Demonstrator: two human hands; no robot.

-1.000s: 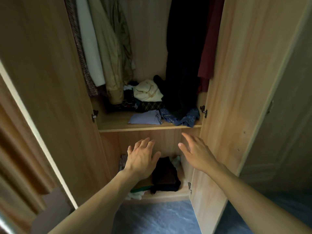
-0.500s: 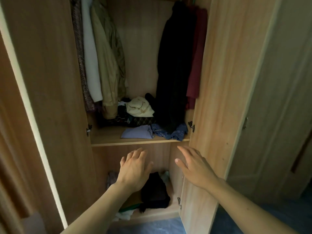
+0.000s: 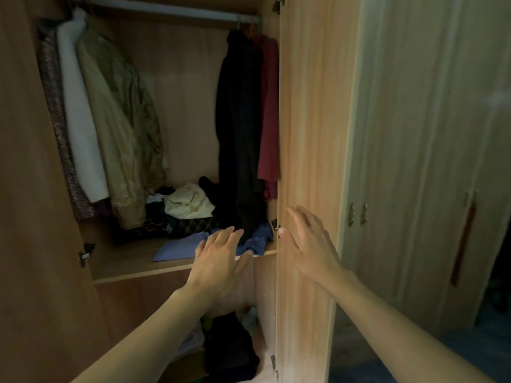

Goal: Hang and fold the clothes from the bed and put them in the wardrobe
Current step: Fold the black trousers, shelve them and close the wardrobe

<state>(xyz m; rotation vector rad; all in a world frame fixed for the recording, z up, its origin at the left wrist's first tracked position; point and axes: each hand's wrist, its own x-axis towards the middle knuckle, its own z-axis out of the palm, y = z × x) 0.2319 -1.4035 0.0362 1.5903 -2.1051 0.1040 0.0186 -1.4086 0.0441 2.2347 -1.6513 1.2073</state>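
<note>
While both hands are empty in front of the open wardrobe [image 3: 188, 78], the main hazard is the loose heap on the shelf [image 3: 124, 264]. The blue cloth [image 3: 258, 240] overhangs the shelf's front edge, at one o'clock from the left hand [image 3: 218, 261] and just beside its fingertips. A careless brush would likely drag it down into the lower compartment [image 3: 138, 305]. The cream cloth [image 3: 188, 201] sits on top of unfolded items at eleven o'clock, and anything stacked there would probably slide.

Left hand: fingers straight and spread wide, holding nothing. The lilac folded cloth [image 3: 177, 248] lies just beside it at nine o'clock.

Right hand [image 3: 309, 244]: fingers straight, wide, holding nothing, in front of the inner face of the right door [image 3: 309, 106]. Contact cannot be confirmed. The hinge [image 3: 275, 223] lies at ten o'clock, close to the thumb, which is a pinch risk if the door swings.

The black garment [image 3: 237, 134] hangs from the rail [image 3: 171, 8] at twelve o'clock from the left hand. Neither the bed nor any garment waiting to be put away is in view.
</note>
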